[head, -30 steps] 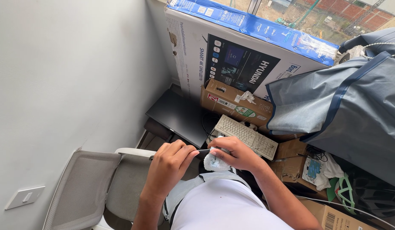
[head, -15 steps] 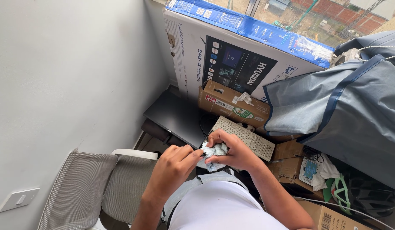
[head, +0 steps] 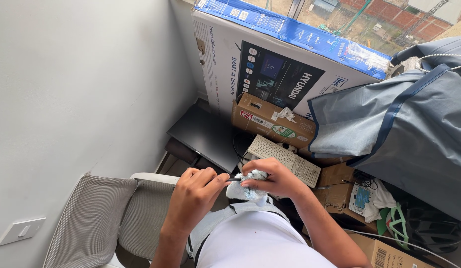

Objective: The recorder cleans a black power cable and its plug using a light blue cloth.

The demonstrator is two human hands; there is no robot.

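My left hand (head: pixel 193 193) grips a thin dark rod-like thing (head: pixel 234 179); only a short piece shows between my hands, and I cannot tell what it is. My right hand (head: pixel 270 177) pinches a fluffy white and pale blue cloth (head: pixel 243 189) around the end of that dark thing. Both hands are held close together above my lap, just over my white shirt (head: pixel 258 243).
A white keyboard (head: pixel 285 159) lies on brown cardboard boxes (head: pixel 270 121) ahead. A large flat television box (head: pixel 275 64) leans at the back. A black flat panel (head: pixel 205 136) lies left of the keyboard. A grey-blue bag (head: pixel 404 124) fills the right. A grey mesh chair (head: pixel 96 218) stands left.
My hands drew close with the cloth bunched at the left fingertips, then parted a little. A short stretch of the dark thing shows again between them.
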